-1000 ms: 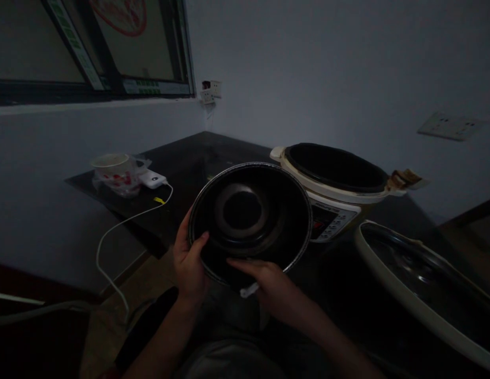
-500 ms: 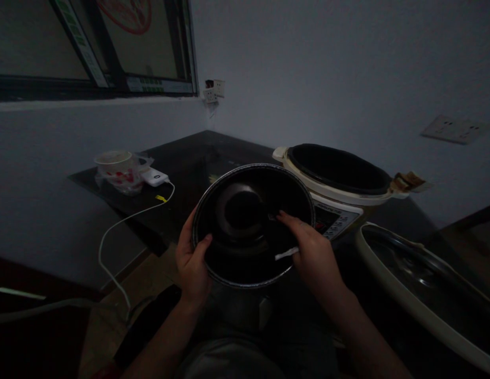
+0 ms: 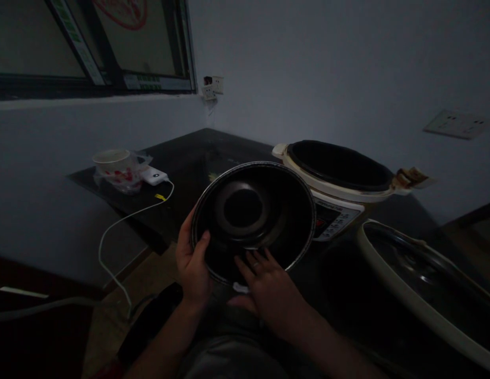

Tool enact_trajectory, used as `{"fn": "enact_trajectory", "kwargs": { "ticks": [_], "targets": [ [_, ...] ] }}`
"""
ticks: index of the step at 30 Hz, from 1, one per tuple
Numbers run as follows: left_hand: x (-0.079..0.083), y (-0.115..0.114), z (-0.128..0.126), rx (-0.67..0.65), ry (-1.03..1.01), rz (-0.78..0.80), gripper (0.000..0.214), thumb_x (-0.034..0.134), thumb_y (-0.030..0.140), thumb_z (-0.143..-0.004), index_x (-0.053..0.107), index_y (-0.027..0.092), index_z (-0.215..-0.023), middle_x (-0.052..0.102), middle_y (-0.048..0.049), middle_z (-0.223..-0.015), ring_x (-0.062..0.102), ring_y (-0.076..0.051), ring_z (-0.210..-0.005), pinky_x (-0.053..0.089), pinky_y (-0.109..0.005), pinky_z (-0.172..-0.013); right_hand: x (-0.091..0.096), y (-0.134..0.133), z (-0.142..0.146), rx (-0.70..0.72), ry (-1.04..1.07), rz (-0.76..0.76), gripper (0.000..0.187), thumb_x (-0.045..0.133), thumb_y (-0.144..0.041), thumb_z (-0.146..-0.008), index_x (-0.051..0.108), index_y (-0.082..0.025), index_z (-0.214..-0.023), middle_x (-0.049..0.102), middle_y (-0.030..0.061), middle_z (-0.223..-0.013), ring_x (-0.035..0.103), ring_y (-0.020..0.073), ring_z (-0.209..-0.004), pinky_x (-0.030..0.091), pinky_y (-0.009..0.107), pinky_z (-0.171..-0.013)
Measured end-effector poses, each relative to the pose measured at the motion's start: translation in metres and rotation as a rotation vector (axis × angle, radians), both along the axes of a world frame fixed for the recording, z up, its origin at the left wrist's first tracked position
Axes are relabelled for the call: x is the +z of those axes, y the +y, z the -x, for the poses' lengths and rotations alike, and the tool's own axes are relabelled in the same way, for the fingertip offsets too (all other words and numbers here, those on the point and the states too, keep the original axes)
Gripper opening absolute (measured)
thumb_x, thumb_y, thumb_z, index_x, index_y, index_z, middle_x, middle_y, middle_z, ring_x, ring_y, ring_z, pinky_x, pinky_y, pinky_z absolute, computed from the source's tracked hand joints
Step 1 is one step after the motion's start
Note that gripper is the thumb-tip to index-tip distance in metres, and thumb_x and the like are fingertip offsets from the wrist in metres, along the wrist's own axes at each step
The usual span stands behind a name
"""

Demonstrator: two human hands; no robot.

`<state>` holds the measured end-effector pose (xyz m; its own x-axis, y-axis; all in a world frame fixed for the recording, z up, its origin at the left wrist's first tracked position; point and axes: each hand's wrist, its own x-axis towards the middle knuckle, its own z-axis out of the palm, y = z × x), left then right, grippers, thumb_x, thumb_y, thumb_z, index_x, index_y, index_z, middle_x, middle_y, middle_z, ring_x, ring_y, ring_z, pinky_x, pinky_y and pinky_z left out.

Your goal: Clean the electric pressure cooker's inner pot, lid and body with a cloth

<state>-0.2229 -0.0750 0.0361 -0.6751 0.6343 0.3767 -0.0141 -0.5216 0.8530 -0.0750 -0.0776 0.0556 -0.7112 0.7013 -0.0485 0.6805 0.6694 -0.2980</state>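
A round black inner pot (image 3: 245, 210) is tilted so that its inside faces me. My left hand (image 3: 194, 258) grips its left rim, thumb inside and fingers behind the outer wall. At the lower rim, my right hand (image 3: 264, 279) reaches in with its fingers laid against the inner wall. Beneath those fingers is what looks like a dark cloth with a white edge (image 3: 241, 288); most of it is hidden by the hand and the darkness.
Behind the pot, an electric cooker (image 3: 340, 173) stands open on the dark table (image 3: 182, 152). Its glass lid (image 3: 422, 273) leans at the right. A bagged paper bucket (image 3: 116, 171) and a white power bank (image 3: 154, 175) with a cable (image 3: 110, 226) are at the left.
My right hand has slid down and left, from the pot's right inner wall to its lower inner wall, with the cloth. My left hand keeps its hold on the rim.
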Motion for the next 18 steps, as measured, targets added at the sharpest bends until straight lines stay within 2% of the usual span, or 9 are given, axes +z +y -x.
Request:
{"fn": "enact_trajectory", "kwargs": {
  "ticks": [1,3,4,6,8,11,13,16,18],
  "targets": [
    [0.000,0.000,0.000,0.000,-0.008,0.004,0.042,0.061,0.019,-0.084,0.061,0.030,-0.124,0.060,0.0024,-0.133,0.053,-0.021,-0.125,0.041,-0.034,-0.108,-0.002,0.000,0.006,0.003,0.079,0.043,0.075,0.060,-0.055,-0.083,0.048,-0.005,-0.137,0.048,0.0267,-0.139,0.041,0.0369,-0.134,0.027,0.056,-0.113],
    [-0.001,0.000,0.001,-0.017,-0.030,0.003,0.043,0.063,0.020,-0.084,0.061,0.030,-0.125,0.061,0.0020,-0.133,0.054,-0.021,-0.125,0.041,-0.033,-0.108,-0.005,0.003,0.016,0.010,0.298,0.175,0.061,0.045,-0.052,-0.093,0.051,-0.010,-0.136,0.052,0.0194,-0.138,0.046,0.0291,-0.132,0.031,0.049,-0.112],
    [-0.001,0.000,0.002,-0.028,-0.043,0.000,0.043,0.063,0.021,-0.083,0.061,0.031,-0.125,0.062,0.0020,-0.131,0.055,-0.021,-0.124,0.042,-0.034,-0.107,-0.006,0.007,0.021,0.004,0.426,0.258,0.053,0.038,-0.049,-0.097,0.056,-0.014,-0.132,0.058,0.0145,-0.134,0.050,0.0245,-0.129,0.036,0.044,-0.111],
    [-0.001,0.001,0.003,-0.042,-0.060,-0.002,0.044,0.065,0.020,-0.081,0.062,0.031,-0.123,0.064,0.0025,-0.128,0.056,-0.021,-0.122,0.043,-0.034,-0.107,-0.007,0.016,0.031,-0.045,0.659,0.422,0.048,0.029,-0.046,-0.100,0.064,-0.020,-0.120,0.068,0.0071,-0.122,0.058,0.0186,-0.121,0.041,0.037,-0.106],
    [-0.001,0.002,0.004,-0.037,-0.058,0.004,0.043,0.065,0.019,-0.080,0.063,0.031,-0.121,0.065,0.0027,-0.127,0.057,-0.021,-0.121,0.043,-0.034,-0.107,-0.008,0.026,0.040,-0.122,0.796,0.578,0.051,0.029,-0.050,-0.098,0.068,-0.020,-0.111,0.071,0.0054,-0.114,0.060,0.0177,-0.117,0.042,0.035,-0.105],
    [-0.001,0.002,0.004,-0.019,-0.053,0.019,0.043,0.064,0.018,-0.080,0.064,0.030,-0.120,0.065,0.0024,-0.127,0.057,-0.022,-0.122,0.043,-0.035,-0.106,-0.010,0.036,0.048,-0.169,0.886,0.756,0.059,0.020,-0.051,-0.099,0.068,-0.017,-0.104,0.071,0.0068,-0.110,0.061,0.0169,-0.115,0.041,0.035,-0.105],
    [0.000,0.001,0.003,-0.009,-0.050,0.017,0.043,0.064,0.017,-0.080,0.064,0.030,-0.120,0.065,0.0027,-0.127,0.056,-0.021,-0.122,0.043,-0.035,-0.107,-0.013,0.038,0.048,-0.155,0.863,0.732,0.050,0.023,-0.042,-0.100,0.066,-0.016,-0.102,0.071,0.0078,-0.106,0.063,0.0167,-0.110,0.044,0.034,-0.101],
    [0.002,0.002,0.001,-0.018,-0.059,-0.008,0.044,0.063,0.015,-0.080,0.064,0.030,-0.121,0.066,0.0029,-0.126,0.056,-0.021,-0.122,0.043,-0.035,-0.107,-0.014,0.037,0.041,-0.099,0.615,0.507,0.024,0.045,-0.026,-0.094,0.058,-0.015,-0.109,0.068,0.0098,-0.110,0.063,0.0190,-0.106,0.046,0.035,-0.095],
    [0.005,0.003,-0.001,-0.028,-0.092,-0.033,0.044,0.063,0.013,-0.079,0.065,0.031,-0.119,0.067,0.0040,-0.124,0.058,-0.020,-0.120,0.045,-0.033,-0.104,-0.011,0.036,0.033,-0.064,0.369,0.366,0.029,0.048,-0.023,-0.092,0.054,-0.014,-0.119,0.066,0.0123,-0.117,0.062,0.0201,-0.109,0.046,0.035,-0.095]
  ]
}}
